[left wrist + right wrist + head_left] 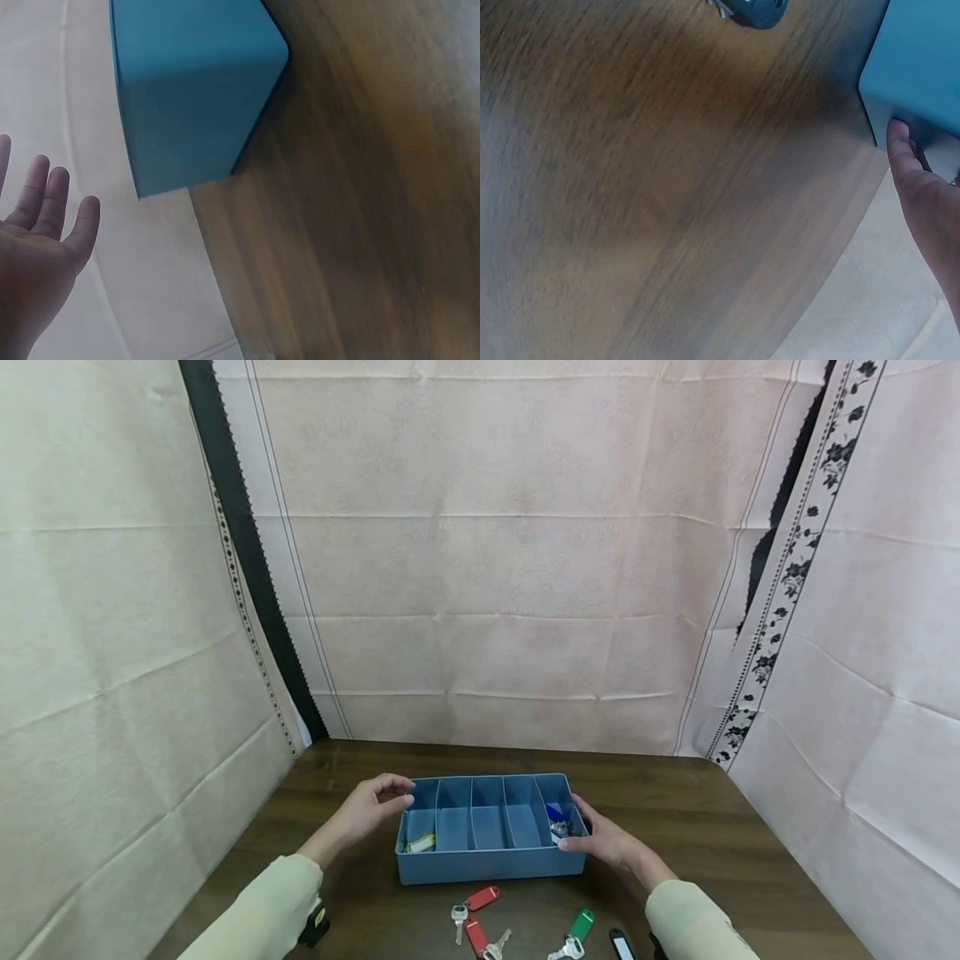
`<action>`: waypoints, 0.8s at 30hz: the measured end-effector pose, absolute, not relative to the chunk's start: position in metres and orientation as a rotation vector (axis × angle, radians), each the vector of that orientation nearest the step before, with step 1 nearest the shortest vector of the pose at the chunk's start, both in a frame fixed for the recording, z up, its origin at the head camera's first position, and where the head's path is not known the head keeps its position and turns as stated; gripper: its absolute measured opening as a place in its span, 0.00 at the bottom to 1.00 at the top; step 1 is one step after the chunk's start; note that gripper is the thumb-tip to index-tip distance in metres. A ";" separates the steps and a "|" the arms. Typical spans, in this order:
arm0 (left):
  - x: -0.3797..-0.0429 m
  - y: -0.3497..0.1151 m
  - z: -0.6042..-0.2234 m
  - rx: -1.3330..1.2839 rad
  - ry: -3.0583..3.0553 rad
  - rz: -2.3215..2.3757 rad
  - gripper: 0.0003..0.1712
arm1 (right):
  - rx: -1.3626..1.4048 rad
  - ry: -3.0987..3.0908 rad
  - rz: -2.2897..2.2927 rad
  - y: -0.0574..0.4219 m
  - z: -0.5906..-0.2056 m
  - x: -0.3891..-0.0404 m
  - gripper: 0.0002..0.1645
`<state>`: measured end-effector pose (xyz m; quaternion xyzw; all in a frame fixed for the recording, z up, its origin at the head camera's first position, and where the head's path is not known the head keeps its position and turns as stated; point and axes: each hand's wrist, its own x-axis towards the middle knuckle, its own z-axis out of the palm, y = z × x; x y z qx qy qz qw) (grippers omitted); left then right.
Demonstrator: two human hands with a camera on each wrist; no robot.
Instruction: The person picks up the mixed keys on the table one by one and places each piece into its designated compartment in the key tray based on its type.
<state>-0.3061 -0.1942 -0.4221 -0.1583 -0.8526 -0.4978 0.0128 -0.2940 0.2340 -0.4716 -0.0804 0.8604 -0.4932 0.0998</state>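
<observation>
A blue organizer box (491, 866) with several compartments stands on the table. My left hand (372, 807) is at its left end, fingers loosely bent and holding nothing. In the left wrist view the left hand's fingers (52, 202) are spread, apart from the box wall (187, 112). My right hand (611, 843) grips the box's right end, thumb at the front corner; the right wrist view shows a digit (901, 150) against the wall. A yellow key tag (422, 843) lies in the leftmost compartment. A blue key tag (555, 813) and metal keys lie in the rightmost.
On the dark wooden table (360, 910), in front of the box, lie two red key tags (482, 897) with keys, a green key tag (582, 925) with keys, and a black tag (621, 944). Pale cloth (487, 610) hangs behind and on both sides.
</observation>
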 end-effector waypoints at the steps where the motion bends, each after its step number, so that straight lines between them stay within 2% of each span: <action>1: -0.304 -0.193 -0.422 -0.509 -2.654 -1.559 0.16 | -0.236 2.542 -1.459 0.234 -0.472 -0.294 0.58; 7: -0.292 -0.187 -0.420 -0.606 -2.646 -1.543 0.16 | -0.222 2.535 -1.460 0.234 -0.471 -0.294 0.59; 15: -0.276 -0.181 -0.422 -0.601 -2.684 -1.560 0.14 | -0.228 2.549 -1.458 0.234 -0.472 -0.294 0.58; 24: -0.258 -0.174 -0.432 -0.759 -2.624 -1.675 0.14 | -0.217 2.534 -1.472 0.234 -0.471 -0.293 0.58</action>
